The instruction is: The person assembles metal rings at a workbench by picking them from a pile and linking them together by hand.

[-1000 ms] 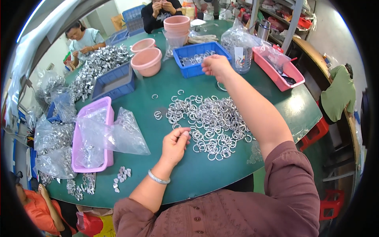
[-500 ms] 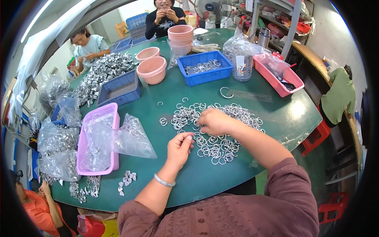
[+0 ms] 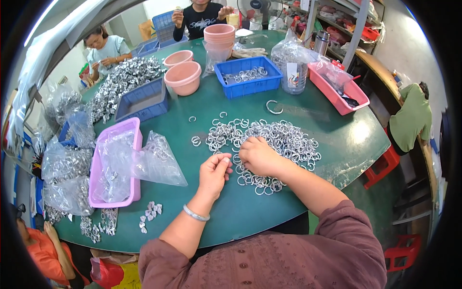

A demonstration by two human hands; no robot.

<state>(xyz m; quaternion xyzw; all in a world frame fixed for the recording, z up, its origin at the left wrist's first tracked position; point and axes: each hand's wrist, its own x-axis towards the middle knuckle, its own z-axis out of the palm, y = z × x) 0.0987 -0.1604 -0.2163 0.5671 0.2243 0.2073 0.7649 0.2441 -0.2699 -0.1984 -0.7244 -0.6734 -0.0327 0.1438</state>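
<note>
A heap of silver open rings [image 3: 284, 144], shaped like small C-shaped hoops, lies on the green table in front of me. My right hand [image 3: 262, 156] rests over the near left part of the heap, its fingers curled down and closed; what they pinch is hidden. Just left of the heap is my left hand [image 3: 214, 172], thumb pressed against bent fingers; anything between them is too small to make out. A few loose rings [image 3: 196, 141] lie apart at the heap's left, and a larger ring [image 3: 274, 107] lies beyond it.
To the left stand a lilac basket [image 3: 135, 178] with plastic bags and a grey-blue tray [image 3: 144, 111]. Farther back are pink tubs [image 3: 185, 82], a blue tray [image 3: 250, 86] with rings and a pink basket [image 3: 344, 103]. Other people sit around the table [image 3: 183, 212].
My right hand has come back toward me, nearer my left hand, which keeps its pinch. The whole view has shifted slightly. Across the table, a person's hands have moved apart.
</note>
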